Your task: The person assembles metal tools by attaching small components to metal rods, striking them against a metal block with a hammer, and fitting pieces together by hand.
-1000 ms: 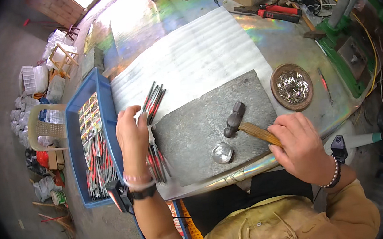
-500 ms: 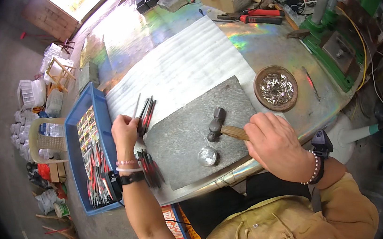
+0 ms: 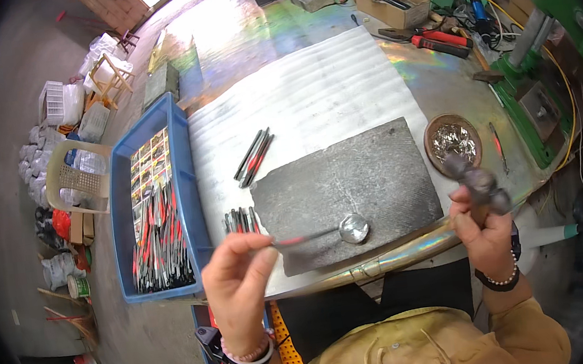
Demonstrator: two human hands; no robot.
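Observation:
My left hand (image 3: 240, 278) pinches a slim black-and-red rod-like tool (image 3: 305, 239) between thumb and fingertips. It lies nearly level over the near left part of a grey stone slab (image 3: 377, 172), its thin far end meeting or overlapping a shiny round metal piece (image 3: 354, 229); I cannot tell if they touch. My right hand (image 3: 486, 240) is closed round the handle of a hammer (image 3: 477, 184), raised off the slab's right side and blurred. Left of the slab are a small bundle of similar rods (image 3: 256, 159) and a second bundle (image 3: 240, 221) partly behind my left hand.
A blue crate (image 3: 190, 186) full of black-and-red rods stands at the left. A round brown bowl (image 3: 469, 121) of small metal pieces sits right of the slab. Beyond it are a green press (image 3: 522, 94), pliers (image 3: 439, 43) and a cardboard box (image 3: 392, 2). White foam sheet (image 3: 317, 93) covers the table.
My left hand has come nearer from the bundles and now holds a rod over the slab. The hammer has risen from beside the metal piece and swung right. The view has shifted.

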